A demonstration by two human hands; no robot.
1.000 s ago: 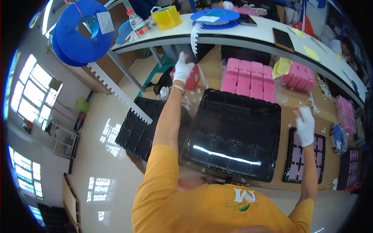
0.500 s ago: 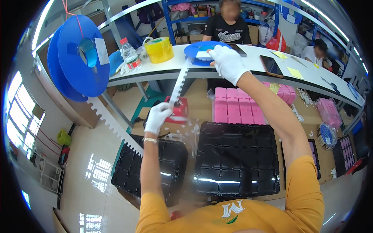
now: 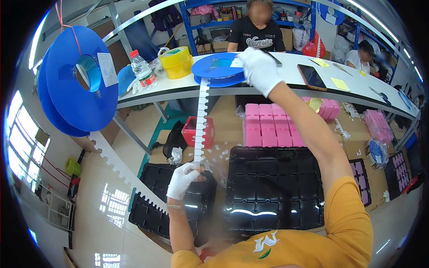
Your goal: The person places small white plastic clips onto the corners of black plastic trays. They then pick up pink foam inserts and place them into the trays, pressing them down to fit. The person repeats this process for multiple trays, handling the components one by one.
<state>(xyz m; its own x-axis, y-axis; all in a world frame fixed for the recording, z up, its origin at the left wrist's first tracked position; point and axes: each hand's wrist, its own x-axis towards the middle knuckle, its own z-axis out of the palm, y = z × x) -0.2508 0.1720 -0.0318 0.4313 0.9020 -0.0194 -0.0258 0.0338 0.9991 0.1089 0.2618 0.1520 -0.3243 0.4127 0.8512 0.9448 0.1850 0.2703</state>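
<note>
Left hand (image 3: 182, 179): fingers clamped on the white tape (image 3: 200, 123), low.
Right hand (image 3: 259, 69): flat on the blue reel (image 3: 217, 69) on the bench (image 3: 178, 88), fingers together.

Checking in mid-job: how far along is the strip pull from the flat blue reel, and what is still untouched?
Done: a length of white notched strip already hangs from the flat blue reel on the white bench. In hand: the left hand grips the strip's lower end; the right hand rests on the reel. Left: the big black tray shows only empty pockets, and the pink blocks sit stacked behind it.
</note>
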